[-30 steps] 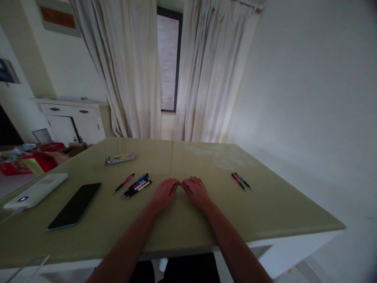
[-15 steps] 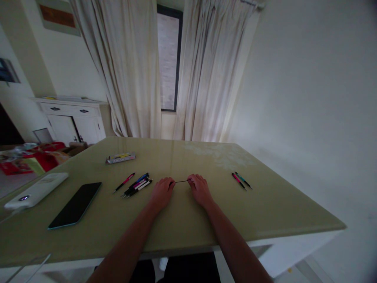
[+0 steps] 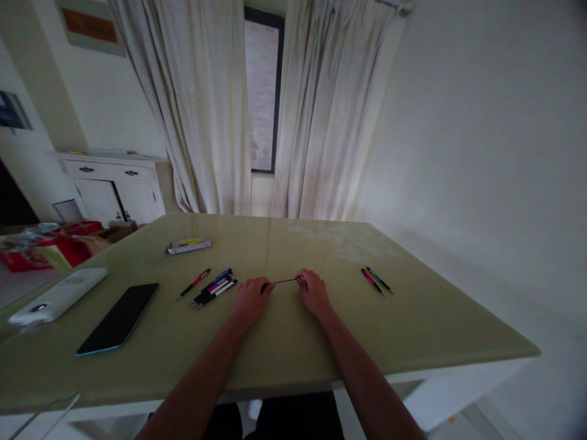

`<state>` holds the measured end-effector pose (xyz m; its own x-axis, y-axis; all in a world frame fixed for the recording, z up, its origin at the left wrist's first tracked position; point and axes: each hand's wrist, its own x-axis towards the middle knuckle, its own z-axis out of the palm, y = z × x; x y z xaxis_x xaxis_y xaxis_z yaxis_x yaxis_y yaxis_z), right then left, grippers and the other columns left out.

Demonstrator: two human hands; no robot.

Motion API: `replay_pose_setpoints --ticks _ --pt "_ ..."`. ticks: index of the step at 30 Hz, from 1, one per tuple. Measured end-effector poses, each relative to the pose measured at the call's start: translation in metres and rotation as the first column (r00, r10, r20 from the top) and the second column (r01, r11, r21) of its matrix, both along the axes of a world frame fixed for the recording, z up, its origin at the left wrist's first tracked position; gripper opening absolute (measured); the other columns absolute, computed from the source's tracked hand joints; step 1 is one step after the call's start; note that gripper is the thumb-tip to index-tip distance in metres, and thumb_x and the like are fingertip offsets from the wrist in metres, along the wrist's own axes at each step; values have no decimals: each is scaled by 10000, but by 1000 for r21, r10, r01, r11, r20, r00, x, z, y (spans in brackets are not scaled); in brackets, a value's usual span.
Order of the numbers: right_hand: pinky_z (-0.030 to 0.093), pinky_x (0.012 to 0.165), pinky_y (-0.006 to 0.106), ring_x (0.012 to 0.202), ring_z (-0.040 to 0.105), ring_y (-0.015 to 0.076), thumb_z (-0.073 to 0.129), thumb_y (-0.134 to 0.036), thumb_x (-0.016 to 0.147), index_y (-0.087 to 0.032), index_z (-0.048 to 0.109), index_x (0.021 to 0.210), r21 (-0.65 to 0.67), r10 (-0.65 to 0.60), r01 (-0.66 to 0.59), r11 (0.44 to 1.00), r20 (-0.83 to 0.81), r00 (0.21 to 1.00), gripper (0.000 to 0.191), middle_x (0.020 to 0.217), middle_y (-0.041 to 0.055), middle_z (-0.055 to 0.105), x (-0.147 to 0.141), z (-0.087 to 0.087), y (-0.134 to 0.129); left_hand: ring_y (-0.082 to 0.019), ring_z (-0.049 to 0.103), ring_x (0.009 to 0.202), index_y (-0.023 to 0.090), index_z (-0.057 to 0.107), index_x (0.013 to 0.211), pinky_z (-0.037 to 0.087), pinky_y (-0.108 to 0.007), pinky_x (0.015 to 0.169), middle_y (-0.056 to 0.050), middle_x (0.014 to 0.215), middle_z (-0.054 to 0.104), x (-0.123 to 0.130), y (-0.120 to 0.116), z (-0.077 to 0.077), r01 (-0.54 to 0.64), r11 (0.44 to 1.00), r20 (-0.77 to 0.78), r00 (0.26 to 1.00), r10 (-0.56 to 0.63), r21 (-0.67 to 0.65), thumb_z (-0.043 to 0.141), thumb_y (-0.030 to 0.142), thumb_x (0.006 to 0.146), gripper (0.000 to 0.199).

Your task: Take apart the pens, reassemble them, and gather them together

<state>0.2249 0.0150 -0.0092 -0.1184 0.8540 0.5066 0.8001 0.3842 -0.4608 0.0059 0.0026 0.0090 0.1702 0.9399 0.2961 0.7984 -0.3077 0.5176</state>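
A thin dark rod (image 3: 286,280) spans the gap between my two hands, just over the table (image 3: 293,354); its exact kind is too small to make out. My left hand (image 3: 251,299) pinches one end, and my right hand (image 3: 313,292) pinches the other. Both hands rest low near the tabletop, fingers closed. Just left of my left hand lies a bunch of several pens (image 3: 214,288) in blue, purple, white and black, with a red pen (image 3: 194,283) beside it. Off to the right, two pens, a pink one (image 3: 372,282) and a teal one (image 3: 379,280), lie side by side.
An open-looking pen box (image 3: 188,246) lies at the back left. A black phone or tablet (image 3: 118,319) and a white device (image 3: 59,296) with a cable are on the table's left side. A wall (image 3: 481,183) runs along the right.
My right hand has shifted slightly right and my left hand a touch too, with the rod between them now tilting up a little toward the right.
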Motion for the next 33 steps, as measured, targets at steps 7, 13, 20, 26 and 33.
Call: replay_pose_setpoints --ticks 7,13,20,26,33 --pt "363 743 321 877 567 223 426 -231 986 -248 643 991 56 -137 137 989 -15 990 217 930 66 638 5 -5 1 -249 631 916 204 683 830 393 -355 823 -92 916 713 0 1 -1 -54 997 -103 993 59 48 371 407 1001 409" --pt "384 734 327 855 598 232 479 -258 973 -241 644 948 -5 -175 176 984 36 984 168 900 65 657 3 0 -1 -239 636 950 196 651 881 374 -347 828 -93 968 714 5 -3 3 -38 998 -185 982 48 59 345 298 1014 349" --pt "455 709 305 754 617 198 509 -352 941 -205 651 889 40 -31 42 998 -242 970 212 839 61 683 1 9 -1 -241 660 813 234 649 844 384 -310 698 -79 870 728 7 -8 6 -30 998 -203 979 17 -60 367 551 981 445" --pt "443 636 283 663 587 178 558 -433 872 -192 670 838 3 -68 78 997 -440 895 268 763 39 687 0 17 -4 -232 649 780 213 603 791 400 -329 723 -65 834 712 8 -9 3 -64 998 -278 959 60 -6 451 486 953 352" --pt "412 601 277 617 535 168 576 -450 848 -191 676 832 -21 -74 74 997 -503 861 278 735 29 662 0 18 -4 -220 641 762 218 587 797 406 -334 719 -42 806 695 7 -9 1 -73 997 -261 963 68 -7 470 418 946 275"
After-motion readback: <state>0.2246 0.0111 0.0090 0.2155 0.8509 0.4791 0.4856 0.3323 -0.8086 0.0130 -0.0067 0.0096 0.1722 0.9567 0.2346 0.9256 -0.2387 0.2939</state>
